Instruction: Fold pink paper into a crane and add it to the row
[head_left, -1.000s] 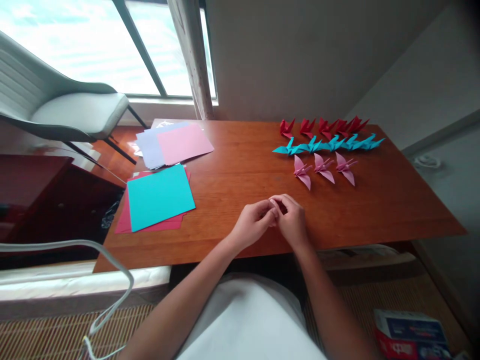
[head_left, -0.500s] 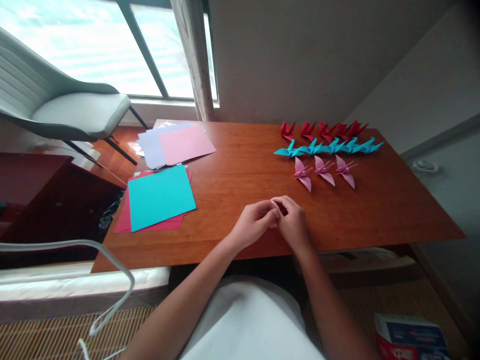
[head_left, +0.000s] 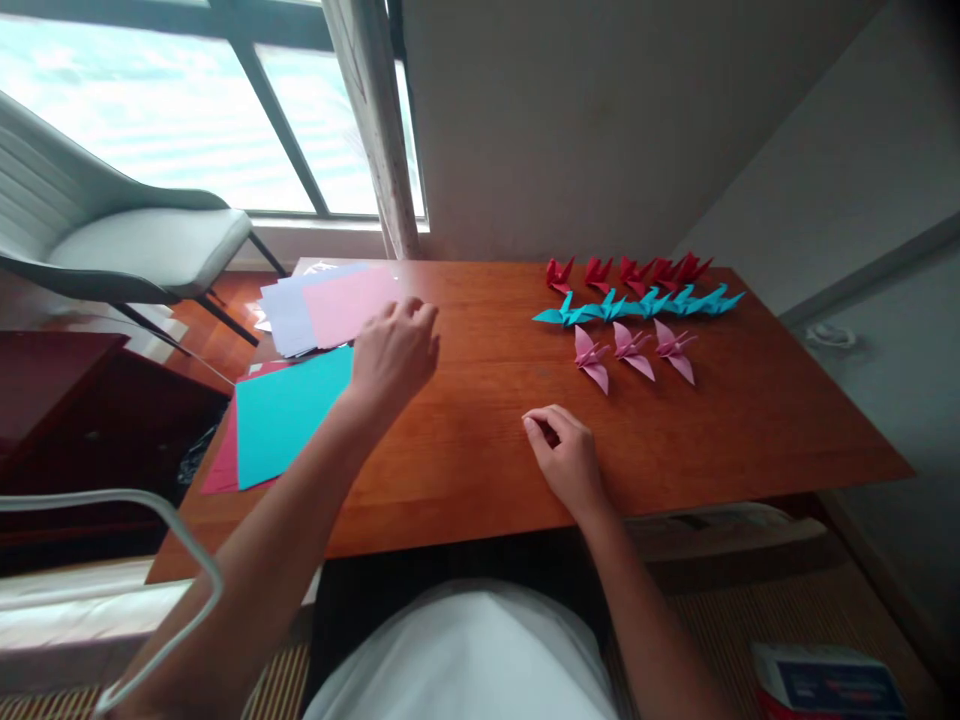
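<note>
My left hand (head_left: pixel 396 350) is stretched out to the left side of the table, over the near right corner of the pink paper sheet (head_left: pixel 341 305). Its fingers are loosely bent and apart, with nothing visible in them; whether they touch the sheet I cannot tell. Under the wrist lies the turquoise paper (head_left: pixel 281 415), partly covered by my forearm. Near the front edge of the table rests my right hand (head_left: pixel 564 450), thumb and forefinger pressed together and nothing showing between them. Beyond it stand pink paper cranes (head_left: pixel 634 350), three in a row.
Behind the pink cranes are rows of several turquoise cranes (head_left: pixel 649 305) and several red cranes (head_left: pixel 634 272). Lilac sheets (head_left: pixel 283 315) lie under the pink one, red sheets (head_left: pixel 221 460) under the turquoise. A chair (head_left: pixel 150 250) stands left by the window; a white bent tube (head_left: pixel 180 530) crosses the lower left.
My hands were together at the table's front and have parted. The left has moved left and away from me to the pink paper; the right has stayed about in place. The view has shifted slightly.
</note>
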